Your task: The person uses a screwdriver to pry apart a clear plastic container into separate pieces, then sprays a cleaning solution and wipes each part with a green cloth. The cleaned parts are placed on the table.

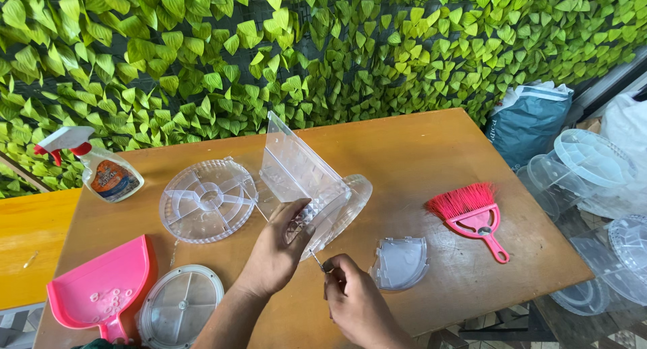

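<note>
My left hand (278, 246) grips a clear plastic container assembly (304, 177), tilted on its side on the wooden table (418, 153); flat clear panels rise from its round base. My right hand (354, 296) pinches a thin metal tool (317, 260) whose tip points at the underside of the round base. A clear quarter-round plastic piece (401, 263) lies just right of my right hand. A round clear divided tray (207, 199) rests to the left of the assembly.
A pink dustpan (101, 285) and a round clear lid (180, 307) sit at front left. A spray bottle (101, 168) lies at back left. A pink hand brush (475, 215) lies right. Clear containers (593, 164) and bags stand on the floor right. Leafy wall behind.
</note>
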